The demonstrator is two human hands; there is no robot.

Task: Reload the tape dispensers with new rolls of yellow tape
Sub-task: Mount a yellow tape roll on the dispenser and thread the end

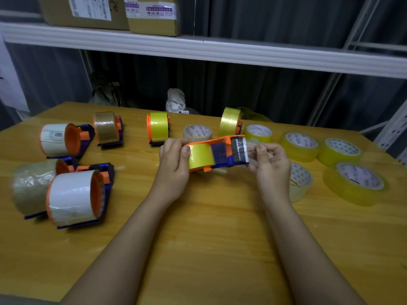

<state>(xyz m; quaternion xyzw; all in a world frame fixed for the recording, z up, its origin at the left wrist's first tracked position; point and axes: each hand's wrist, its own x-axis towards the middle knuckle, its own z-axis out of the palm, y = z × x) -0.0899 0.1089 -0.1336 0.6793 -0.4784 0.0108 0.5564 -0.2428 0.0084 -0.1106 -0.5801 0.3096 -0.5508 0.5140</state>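
At nine o'clock on the wooden table [198, 227], four dispensers [74, 194] carry clear, white or brownish rolls, so they look unreloaded. One brown-roll dispenser [108, 128] stands at eleven o'clock. Towards twelve, two dispensers already hold yellow tape: one [158, 128] left of centre, another [230, 121] just right of it, with a loose pale roll [197, 132] between them.

At centre, the left hand [174, 159] clasps the dispenser in hand [217, 154] by its yellow roll [201, 156], thumb on the roll's face. The right hand [272, 164] pinches the clear tape end [250, 148] drawn past the dark cutter head; this reload seems nearly threaded.

From one to three o'clock lie spare yellow rolls [354, 183]. By my count, roughly three of eight are done, five left.
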